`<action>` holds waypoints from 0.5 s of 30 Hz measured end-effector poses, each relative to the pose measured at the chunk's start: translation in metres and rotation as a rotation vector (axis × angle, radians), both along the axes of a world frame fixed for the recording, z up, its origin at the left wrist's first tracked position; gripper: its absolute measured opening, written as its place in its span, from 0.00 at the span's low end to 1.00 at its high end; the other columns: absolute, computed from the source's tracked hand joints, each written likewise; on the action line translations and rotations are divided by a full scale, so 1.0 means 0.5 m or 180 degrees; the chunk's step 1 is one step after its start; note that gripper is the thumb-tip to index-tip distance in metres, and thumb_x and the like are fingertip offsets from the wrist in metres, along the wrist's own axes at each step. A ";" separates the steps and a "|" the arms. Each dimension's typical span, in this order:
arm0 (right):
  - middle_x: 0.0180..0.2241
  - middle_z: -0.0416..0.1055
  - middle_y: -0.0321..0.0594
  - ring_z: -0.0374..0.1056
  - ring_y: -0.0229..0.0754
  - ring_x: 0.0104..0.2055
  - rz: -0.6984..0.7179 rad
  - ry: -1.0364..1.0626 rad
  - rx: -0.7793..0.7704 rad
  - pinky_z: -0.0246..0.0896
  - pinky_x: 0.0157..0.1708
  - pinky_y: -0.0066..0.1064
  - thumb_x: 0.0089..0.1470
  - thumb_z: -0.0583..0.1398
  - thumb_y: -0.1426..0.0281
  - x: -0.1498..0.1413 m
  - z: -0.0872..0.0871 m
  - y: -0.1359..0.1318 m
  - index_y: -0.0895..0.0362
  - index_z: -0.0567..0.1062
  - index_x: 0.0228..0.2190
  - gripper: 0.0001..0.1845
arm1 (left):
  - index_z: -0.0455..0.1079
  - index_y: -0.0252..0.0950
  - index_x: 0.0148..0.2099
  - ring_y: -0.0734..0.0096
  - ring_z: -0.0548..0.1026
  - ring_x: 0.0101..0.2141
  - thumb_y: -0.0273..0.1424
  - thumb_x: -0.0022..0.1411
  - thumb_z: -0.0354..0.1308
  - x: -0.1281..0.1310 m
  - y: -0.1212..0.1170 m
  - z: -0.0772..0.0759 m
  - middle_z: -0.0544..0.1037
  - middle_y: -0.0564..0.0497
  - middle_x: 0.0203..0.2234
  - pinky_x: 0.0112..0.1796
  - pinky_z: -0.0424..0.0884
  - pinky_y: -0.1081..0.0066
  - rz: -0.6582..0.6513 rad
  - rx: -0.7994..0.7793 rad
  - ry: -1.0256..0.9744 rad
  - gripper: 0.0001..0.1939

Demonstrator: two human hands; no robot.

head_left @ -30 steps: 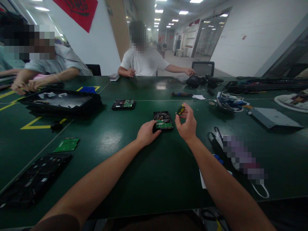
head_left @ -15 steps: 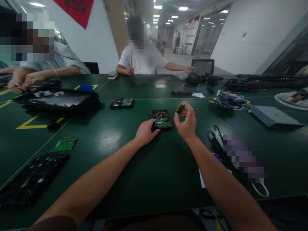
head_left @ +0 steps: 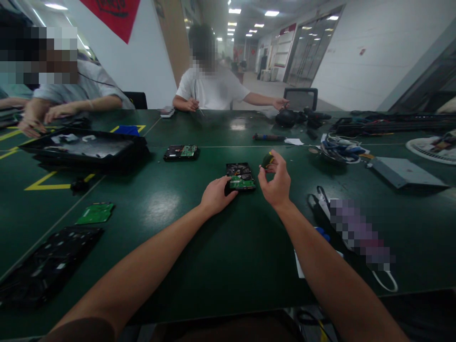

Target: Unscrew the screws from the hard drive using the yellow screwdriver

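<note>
A black hard drive [head_left: 239,170] with a green circuit board on its near half lies in the middle of the green table. My left hand [head_left: 218,194] grips its left edge, fingers on top and thumb at the near side. Just right of the drive, my right hand [head_left: 277,183] is raised with the fingers closed around a dark screwdriver handle [head_left: 267,160] with yellow markings. The screwdriver's shaft cannot be made out. Another hard drive [head_left: 181,152] with its circuit board showing lies further off to the left.
At left are a black tray [head_left: 83,147], a loose green circuit board [head_left: 95,213] and a black plastic part [head_left: 50,266]. Right are a cable bundle [head_left: 340,149], a grey metal box [head_left: 406,172] and a strapped pouch [head_left: 359,232]. Two people [head_left: 217,90] work across the table.
The screwdriver handle has turned slightly in my right hand, its yellow markings now less visible. My left hand stays on the drive. The person at left has shifted their hands a little.
</note>
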State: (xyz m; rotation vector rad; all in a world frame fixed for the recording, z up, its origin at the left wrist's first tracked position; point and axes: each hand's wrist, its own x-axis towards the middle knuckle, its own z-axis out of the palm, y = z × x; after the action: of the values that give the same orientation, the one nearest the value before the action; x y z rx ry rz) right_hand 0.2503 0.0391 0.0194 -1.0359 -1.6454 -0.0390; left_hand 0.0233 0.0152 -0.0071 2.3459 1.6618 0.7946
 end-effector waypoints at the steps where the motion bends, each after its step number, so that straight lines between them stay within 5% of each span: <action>1: 0.56 0.68 0.47 0.75 0.48 0.43 0.0000 0.0002 0.0002 0.79 0.45 0.47 0.62 0.59 0.70 0.000 0.000 0.000 0.46 0.53 0.68 0.37 | 0.68 0.37 0.63 0.52 0.76 0.54 0.42 0.65 0.62 0.000 0.000 0.001 0.77 0.42 0.55 0.55 0.71 0.56 -0.0005 0.0001 0.0008 0.27; 15: 0.55 0.71 0.48 0.76 0.48 0.43 0.0074 0.0051 -0.0030 0.78 0.44 0.47 0.61 0.60 0.69 -0.001 0.002 -0.001 0.48 0.55 0.68 0.37 | 0.67 0.36 0.62 0.52 0.76 0.53 0.42 0.65 0.62 0.000 0.000 -0.002 0.78 0.42 0.54 0.55 0.71 0.56 0.0003 0.0029 0.0047 0.27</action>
State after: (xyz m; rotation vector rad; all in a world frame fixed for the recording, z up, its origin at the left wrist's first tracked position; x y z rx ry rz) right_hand 0.2496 0.0387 0.0206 -1.0216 -1.6443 -0.0073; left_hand 0.0233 0.0154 -0.0083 2.3630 1.6685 0.7887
